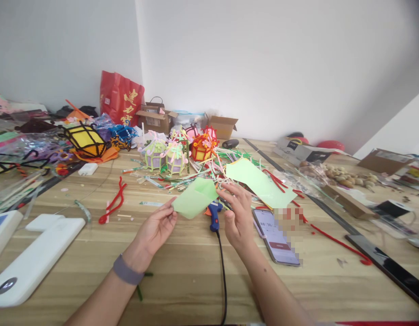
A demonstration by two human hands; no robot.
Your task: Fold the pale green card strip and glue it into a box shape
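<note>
Both my hands hold one small sheet of light green paper (195,198) above the wooden table (182,271). My left hand (157,228) pinches its lower left edge; a grey band circles that wrist. My right hand (237,216) grips its right edge with fingers curled. Under the paper lies a blue glue gun (214,216) with a black cord running toward me. A phone (275,235) lies face up just right of my right hand. A larger green sheet (260,182) rests beyond it.
Small paper lanterns (167,156) and a yellow lantern (84,140) stand at the back among straws and pipe cleaners. A red pipe cleaner (112,203) lies left. White devices (33,258) sit at the near left, cardboard boxes (157,118) and a red bag (120,97) by the wall.
</note>
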